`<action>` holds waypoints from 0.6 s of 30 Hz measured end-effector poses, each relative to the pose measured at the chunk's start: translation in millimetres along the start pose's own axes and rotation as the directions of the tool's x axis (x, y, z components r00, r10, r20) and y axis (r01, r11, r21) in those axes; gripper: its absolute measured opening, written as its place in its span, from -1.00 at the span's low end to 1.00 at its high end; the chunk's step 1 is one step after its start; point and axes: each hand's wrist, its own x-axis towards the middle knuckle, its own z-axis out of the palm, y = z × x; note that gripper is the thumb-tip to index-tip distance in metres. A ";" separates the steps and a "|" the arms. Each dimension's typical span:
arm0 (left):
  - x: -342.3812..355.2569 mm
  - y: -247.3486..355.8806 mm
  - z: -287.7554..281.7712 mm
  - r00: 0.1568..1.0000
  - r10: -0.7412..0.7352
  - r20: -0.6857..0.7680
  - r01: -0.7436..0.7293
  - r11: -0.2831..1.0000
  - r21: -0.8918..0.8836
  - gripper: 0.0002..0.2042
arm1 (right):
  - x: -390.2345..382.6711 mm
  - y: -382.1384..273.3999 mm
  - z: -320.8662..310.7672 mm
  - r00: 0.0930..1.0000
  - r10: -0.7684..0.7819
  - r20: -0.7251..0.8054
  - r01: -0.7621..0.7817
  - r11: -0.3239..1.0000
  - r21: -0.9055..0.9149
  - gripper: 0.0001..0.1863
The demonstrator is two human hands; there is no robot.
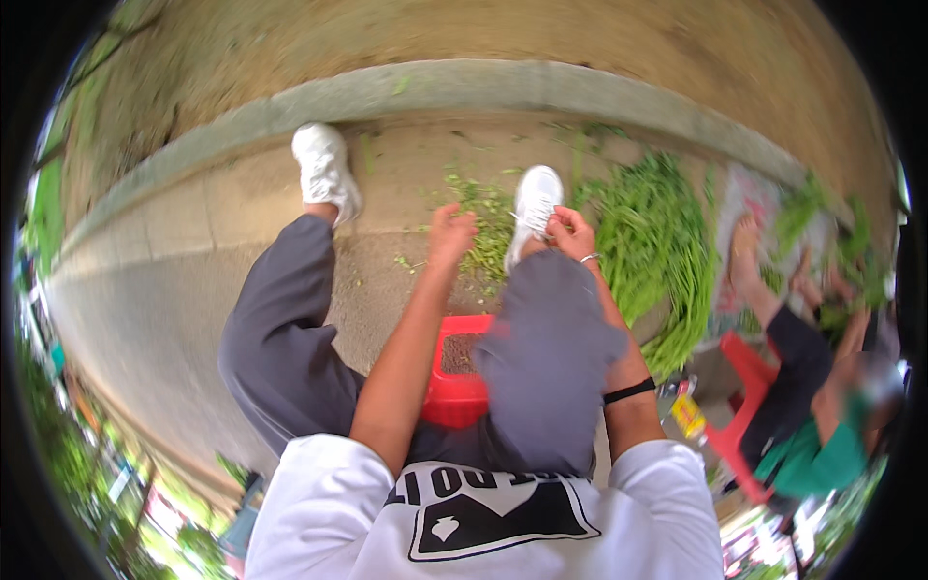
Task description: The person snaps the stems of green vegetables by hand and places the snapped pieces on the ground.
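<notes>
My left hand [454, 228] is raised over small scattered leaves [481, 253], left of my right foot, its bent fingers blurred. My right hand [570, 232] is at the laces of the white right shoe [534, 201], its fingers pinched together; what is between them is too small to make out. A large heap of long green stems and leaves [652, 242] lies just right of that hand. A red plastic stool [454, 406] shows beneath me, between my legs in dark trousers.
My left shoe [323, 169] rests on the pavement by a concrete curb [435, 87], with dirt beyond. At right, a barefoot person in green [812, 454] sits by a red plastic chair [735, 445] and a grey printed sheet [735, 198] with more greens.
</notes>
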 end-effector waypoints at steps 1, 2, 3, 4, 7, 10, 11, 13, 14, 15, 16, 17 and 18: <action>-13.7 15.7 -4.4 0.995 0.084 0.060 -0.081 0.995 -0.055 -0.61 | -16.6 6.7 -14.8 0.997 -0.063 -0.045 0.063 0.998 0.006 -0.66; -25.6 27.8 -9.1 0.981 0.162 0.107 -0.149 0.982 -0.119 -0.67 | -36.8 8.1 -23.7 0.989 -0.093 -0.114 0.092 0.996 -0.012 -0.68; -39.8 42.4 -12.8 0.960 0.236 0.151 -0.223 0.970 -0.099 -0.70 | -58.8 9.7 -33.6 0.977 -0.123 -0.174 0.118 0.992 -0.037 -0.71; -55.7 56.5 -14.0 0.931 0.310 0.192 -0.298 0.951 -0.086 -0.73 | -80.5 18.7 -47.0 0.976 -0.100 -0.194 0.100 0.995 -0.010 -0.72; -113.9 98.2 -6.5 0.857 0.435 0.277 -0.426 0.900 -0.098 -0.77 | -145.1 54.0 -78.4 0.968 -0.016 -0.250 0.036 0.996 0.077 -0.75; -185.1 134.1 5.8 0.770 0.550 0.322 -0.585 0.811 0.014 -0.79 | -200.2 71.9 -99.5 0.942 0.092 -0.324 -0.043 0.987 0.157 -0.77; -208.8 141.7 11.2 0.681 0.642 0.352 -0.698 0.714 0.049 -0.79 | -212.4 79.8 -106.0 0.927 0.126 -0.353 -0.065 0.981 0.180 -0.77; -255.7 152.8 30.3 0.571 0.743 0.348 -0.800 0.599 0.033 -0.80 | -231.5 98.4 -117.2 0.901 0.146 -0.408 -0.061 0.975 0.213 -0.77; -276.8 156.2 42.6 0.515 0.763 0.390 -0.822 0.569 -0.028 -0.81 | -235.8 111.5 -124.7 0.892 0.126 -0.435 -0.033 0.976 0.215 -0.77; -292.4 155.4 56.3 0.453 0.784 0.425 -0.839 0.536 -0.096 -0.82 | -237.6 121.2 -131.7 0.880 0.101 -0.463 0.000 0.977 0.213 -0.77; -304.6 151.9 72.9 0.440 0.767 0.467 -0.817 0.558 -0.146 -0.81 | -238.8 121.7 -137.8 0.870 0.138 -0.474 -0.042 0.977 0.208 -0.78; -313.8 147.0 92.7 0.425 0.748 0.510 -0.790 0.582 -0.195 -0.81 | -240.5 125.1 -141.6 0.855 0.153 -0.495 -0.036 0.971 0.238 -0.78; -317.1 137.6 116.4 0.422 0.692 0.586 -0.704 0.657 -0.270 -0.79 | -240.9 131.6 -145.5 0.838 0.165 -0.520 -0.023 0.963 0.268 -0.78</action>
